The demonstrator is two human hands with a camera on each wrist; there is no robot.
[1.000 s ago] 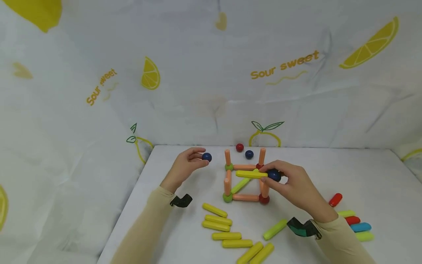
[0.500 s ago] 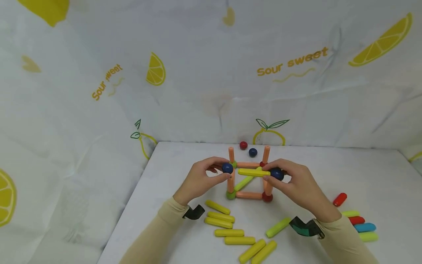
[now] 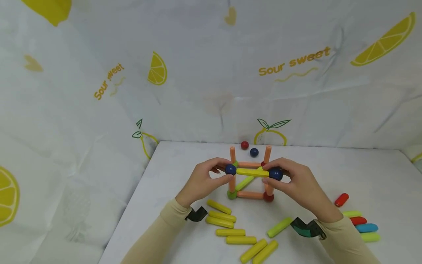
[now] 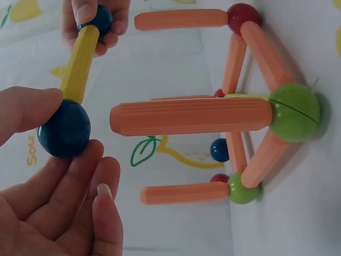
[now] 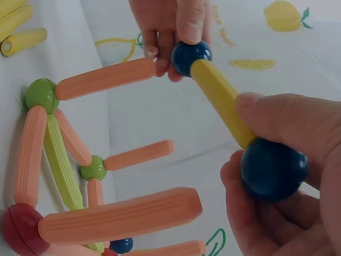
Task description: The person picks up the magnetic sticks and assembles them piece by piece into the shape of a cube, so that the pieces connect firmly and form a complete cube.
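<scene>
My left hand [image 3: 204,181] pinches a dark blue ball [image 4: 65,129] between thumb and fingers. That ball sits against the left end of a yellow rod [image 3: 252,172]. At the rod's other end is a second blue ball [image 5: 274,169], which my right hand [image 3: 296,179] holds, its thumb lying along the rod. The joined piece is held level above a frame of orange rods [image 4: 192,117]. Green balls [image 4: 294,112] and red balls [image 5: 24,229] form the frame's corners, with an orange rod standing up from each. A lime rod [image 5: 61,162] crosses its base diagonally.
Several yellow rods [image 3: 241,240] lie at the front of the white table [image 3: 184,249]. A lime rod [image 3: 279,227] lies before my right wrist. Red, blue [image 3: 366,228] and lime rods are at the right. A red ball [image 3: 244,145] and a blue ball [image 3: 254,152] sit behind the frame.
My left hand has moved right with its blue ball, which now meets the free end of the yellow rod. The right hand stays almost in place, and the head view has shifted slightly.
</scene>
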